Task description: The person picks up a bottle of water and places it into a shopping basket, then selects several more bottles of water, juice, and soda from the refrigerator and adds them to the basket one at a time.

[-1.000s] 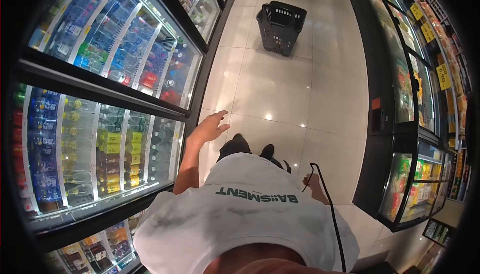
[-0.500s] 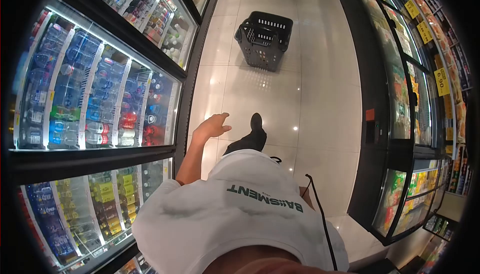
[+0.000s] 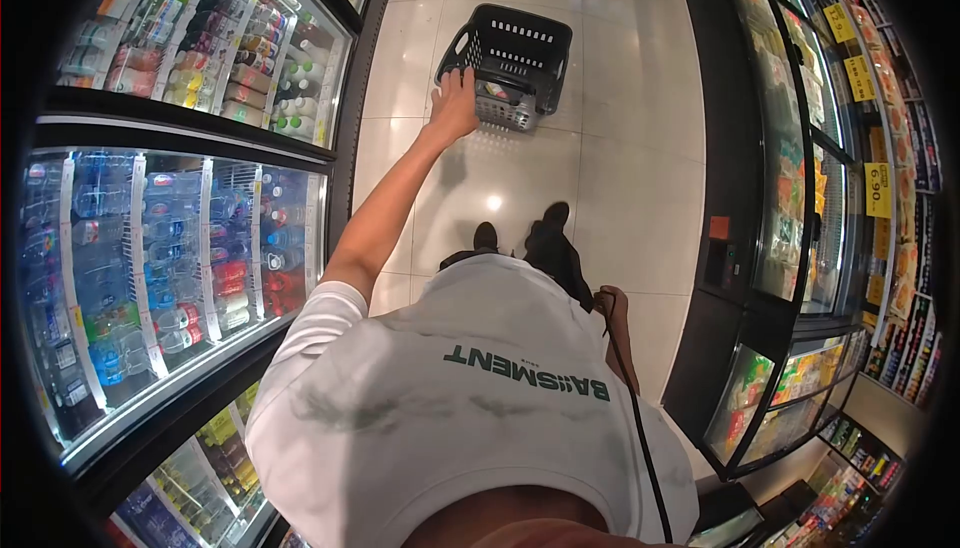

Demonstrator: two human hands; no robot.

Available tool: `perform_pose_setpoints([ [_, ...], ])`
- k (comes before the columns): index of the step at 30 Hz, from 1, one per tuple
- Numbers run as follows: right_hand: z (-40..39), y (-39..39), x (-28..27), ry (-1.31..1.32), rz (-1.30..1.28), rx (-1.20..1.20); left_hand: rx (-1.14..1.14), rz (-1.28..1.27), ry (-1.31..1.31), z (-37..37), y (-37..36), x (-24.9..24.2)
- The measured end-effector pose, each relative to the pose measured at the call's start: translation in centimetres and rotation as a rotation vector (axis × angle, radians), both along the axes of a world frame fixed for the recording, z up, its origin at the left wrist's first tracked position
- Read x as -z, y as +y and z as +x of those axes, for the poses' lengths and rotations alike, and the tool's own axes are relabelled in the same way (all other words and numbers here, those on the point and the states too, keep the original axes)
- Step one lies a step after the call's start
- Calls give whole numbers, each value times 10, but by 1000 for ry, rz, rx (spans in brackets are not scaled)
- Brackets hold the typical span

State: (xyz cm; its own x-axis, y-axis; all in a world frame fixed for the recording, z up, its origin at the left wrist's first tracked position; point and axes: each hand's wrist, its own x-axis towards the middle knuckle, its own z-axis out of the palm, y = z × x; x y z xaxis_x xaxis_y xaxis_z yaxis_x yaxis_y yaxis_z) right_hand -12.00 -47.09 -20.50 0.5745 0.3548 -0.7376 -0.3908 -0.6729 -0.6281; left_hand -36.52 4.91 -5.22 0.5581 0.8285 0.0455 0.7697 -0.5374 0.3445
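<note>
A dark plastic shopping basket (image 3: 556, 70) with slotted walls stands on the tiled floor ahead of me. My left hand (image 3: 455, 106) is stretched out to it, fingers extended and a little apart, with the fingertips right at its near left rim and handle. Beside my right hip, my right hand (image 3: 613, 302) hangs low with its fingers curled. A thin black cable (image 3: 640, 438) runs down over my white shirt and passes right by that hand; whether the fingers hold anything I cannot tell.
Glass-door fridges (image 3: 185, 268) full of bottled drinks line the left side. Along the right runs a black freezer cabinet (image 3: 725, 238) with glass doors, and shelves with yellow price tags (image 3: 878, 190) rise behind it. Pale glossy floor tiles (image 3: 640, 168) lie between them.
I have stepped forward, and the basket is closer. My left hand has moved from above the floor out to the basket's rim. My right hand has come into view by my hip.
</note>
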Motion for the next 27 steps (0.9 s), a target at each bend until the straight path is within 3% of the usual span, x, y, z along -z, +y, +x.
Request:
perform_pose_setpoints([
  [3, 13, 25, -14, -27, -74, -110, 27, -8, 93, 33, 38, 43],
  [5, 45, 25, -3, -187, -32, -525, 26, -104, 175, 47, 53, 64],
  [6, 78, -32, 125, -58, -63, -414, 23, -151, 216, 53, 60, 70],
  [7, 87, -31, 128, -43, -133, -487, 6, -175, 249, 58, 64, 76],
  [10, 132, 7, 104, 165, -350, -397, -66, -237, 270, 75, 78, 93],
  [11, 153, 27, 97, 224, -402, -353, -141, -310, 142, 78, 83, 94],
  [14, 241, 115, 96, 362, -455, -232, -732, -167, -138, 93, 89, 91],
  [15, 264, 152, 83, 176, -446, -379, -868, -291, -277, 98, 96, 96],
  [16, 283, 184, 96, 143, -428, -287, -1007, -408, -421, 104, 105, 102],
  [17, 327, 199, 133, 165, -288, -504, -1147, -518, -571, 109, 112, 107],
  [18, 351, 242, 139, 154, -283, -569, -1240, -520, -579, 118, 121, 111],
  [20, 362, 351, 107, 7, -312, -620, -1423, -529, -582, 137, 133, 113],
  [24, 339, 539, 96, -114, -191, -720, -1537, -261, -256, 160, 139, 121],
  [27, 286, 642, 99, -107, -62, -853, -1466, -183, -356, 150, 132, 140],
])
